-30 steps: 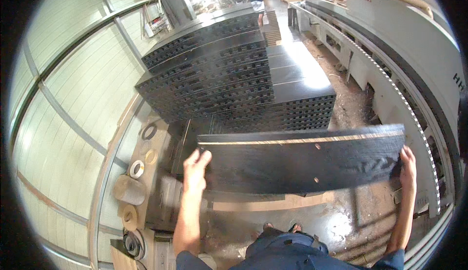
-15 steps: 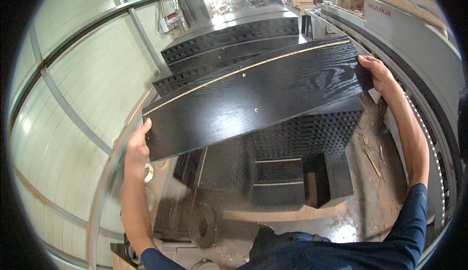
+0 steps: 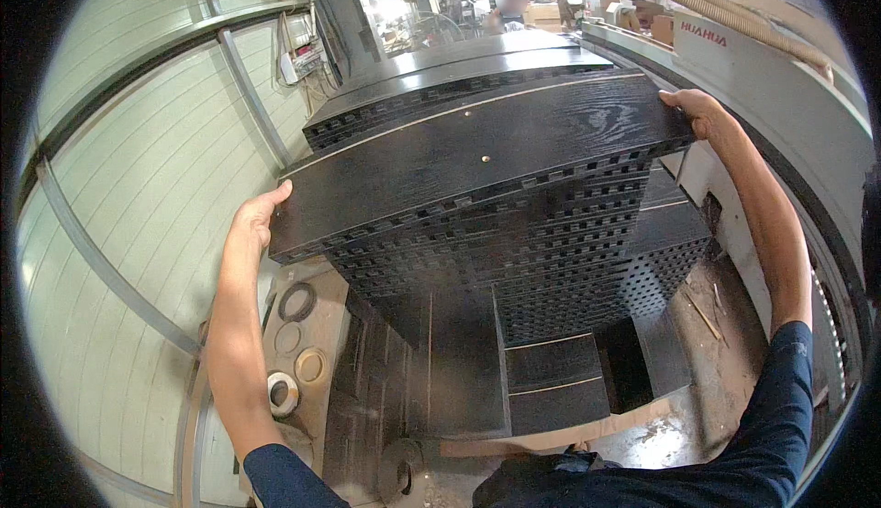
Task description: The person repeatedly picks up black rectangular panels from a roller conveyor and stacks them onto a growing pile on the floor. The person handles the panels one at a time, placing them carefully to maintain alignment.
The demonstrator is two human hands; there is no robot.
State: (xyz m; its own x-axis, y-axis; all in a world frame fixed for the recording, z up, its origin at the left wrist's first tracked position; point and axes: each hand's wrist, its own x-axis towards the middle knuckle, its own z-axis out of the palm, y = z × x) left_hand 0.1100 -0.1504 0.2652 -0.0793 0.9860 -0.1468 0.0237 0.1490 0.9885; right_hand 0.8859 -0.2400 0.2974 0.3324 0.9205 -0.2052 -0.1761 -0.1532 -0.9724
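A long black wood-grain board with a pale groove along its far edge and two small holes lies across my front. My left hand grips its left end, the thumb on top and the other fingers hidden below. At the opposite end my right hand holds on in the same way. The board is level with the top of a tall stack of black panels with notched edges; whether it rests there fully I cannot tell. More black boards lie lower down, nearer my body.
To the left runs a pale panelled wall; several tape rolls lie on a ledge beside it. A long grey machine flanks the right side. Behind stands another black panel stack. A person is far off.
Both hands have lowered and levelled the board, bringing it from a tilt above the stack down to the stack's top. My view has shifted a little.
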